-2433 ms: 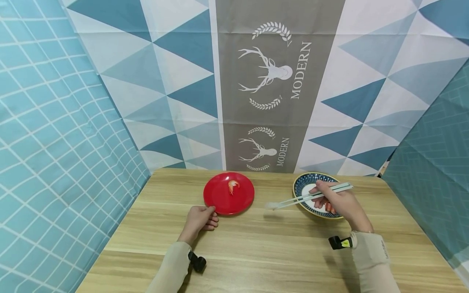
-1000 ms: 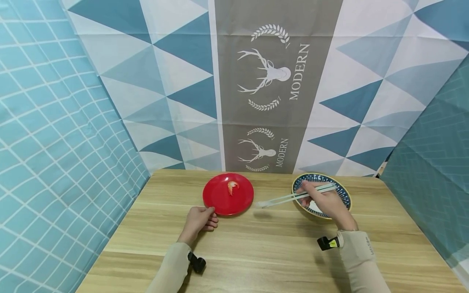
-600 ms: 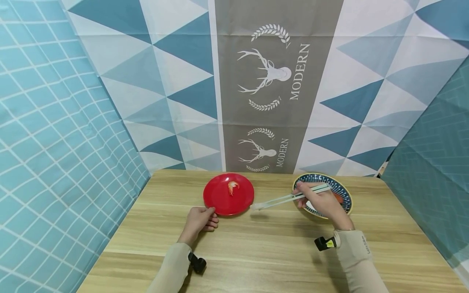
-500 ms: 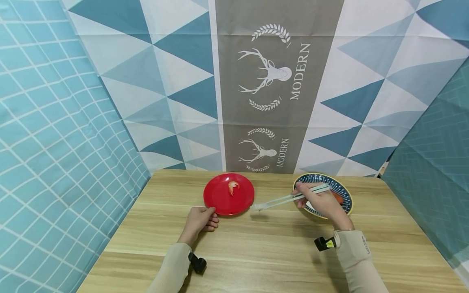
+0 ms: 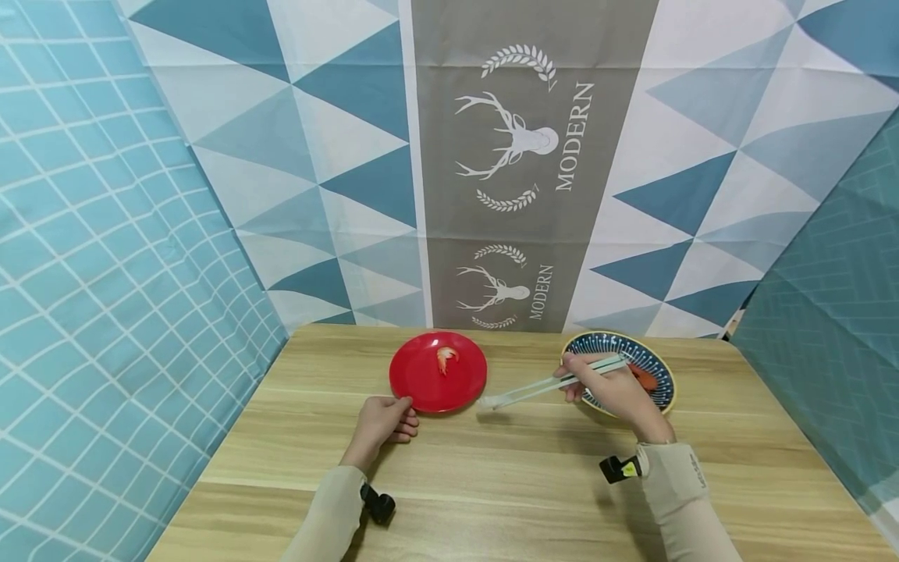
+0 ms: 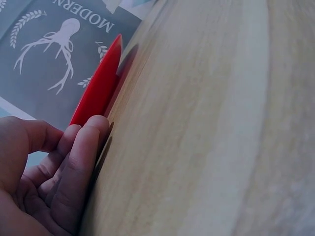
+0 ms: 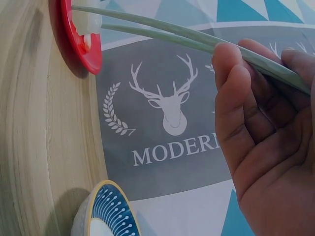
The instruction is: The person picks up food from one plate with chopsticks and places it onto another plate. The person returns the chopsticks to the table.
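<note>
My left hand (image 5: 385,421) pinches the near-left rim of a red plate (image 5: 417,389) between thumb and fingers. In the left wrist view the plate (image 6: 96,93) appears edge-on, its rim at the fingertips. On the plate lies a small orange-and-white shrimp (image 5: 445,360). My right hand (image 5: 618,389) holds a pair of pale green chopsticks (image 5: 537,387), pointing left. Between their tips is a whitish translucent piece (image 5: 488,403), just right of the plate and above the table; its kind is unclear. The right wrist view shows this pale piece (image 7: 87,20) in front of the plate.
A blue-and-white patterned bowl (image 5: 666,380) with a yellow rim stands under my right hand, partly hidden. Orange-red food (image 5: 643,378) shows inside it. Patterned cloth (image 5: 492,156) hangs behind the wooden table (image 5: 485,484), with blue cloths at both sides.
My right hand has moved left with the chopsticks and pale piece, from over the bowl toward the plate, slowing lately. More of the bowl's orange-red food shows. My left hand has stayed put.
</note>
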{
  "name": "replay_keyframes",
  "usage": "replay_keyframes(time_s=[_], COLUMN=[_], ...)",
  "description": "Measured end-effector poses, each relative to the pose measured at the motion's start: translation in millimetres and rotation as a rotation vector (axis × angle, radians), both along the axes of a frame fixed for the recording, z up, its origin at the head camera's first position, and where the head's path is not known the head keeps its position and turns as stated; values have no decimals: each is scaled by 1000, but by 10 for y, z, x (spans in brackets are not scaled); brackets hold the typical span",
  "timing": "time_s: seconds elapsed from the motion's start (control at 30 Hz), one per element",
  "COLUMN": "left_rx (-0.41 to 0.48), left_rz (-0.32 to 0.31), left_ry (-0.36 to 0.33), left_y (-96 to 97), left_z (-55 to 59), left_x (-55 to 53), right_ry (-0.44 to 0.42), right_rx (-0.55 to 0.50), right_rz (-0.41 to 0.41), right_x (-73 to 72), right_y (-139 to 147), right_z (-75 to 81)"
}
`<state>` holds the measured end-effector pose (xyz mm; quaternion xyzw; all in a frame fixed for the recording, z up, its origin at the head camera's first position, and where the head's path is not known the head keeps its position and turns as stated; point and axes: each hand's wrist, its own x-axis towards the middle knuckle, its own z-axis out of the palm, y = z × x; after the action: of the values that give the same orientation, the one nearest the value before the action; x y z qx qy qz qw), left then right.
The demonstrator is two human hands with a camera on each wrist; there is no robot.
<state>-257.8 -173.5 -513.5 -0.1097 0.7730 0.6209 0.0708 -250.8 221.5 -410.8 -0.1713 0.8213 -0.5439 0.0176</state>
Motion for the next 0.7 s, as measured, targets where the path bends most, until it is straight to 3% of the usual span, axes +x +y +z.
replay_keyframes(time_s=[0.7], left_rx=[-22], left_rz=[-4], left_ry=[2], left_y=[15], left_z=[18], left_x=[22], right_ry=[13], right_rx=[16], right_rz=[23], right_x=[7], right_y=[6], right_z=[12])
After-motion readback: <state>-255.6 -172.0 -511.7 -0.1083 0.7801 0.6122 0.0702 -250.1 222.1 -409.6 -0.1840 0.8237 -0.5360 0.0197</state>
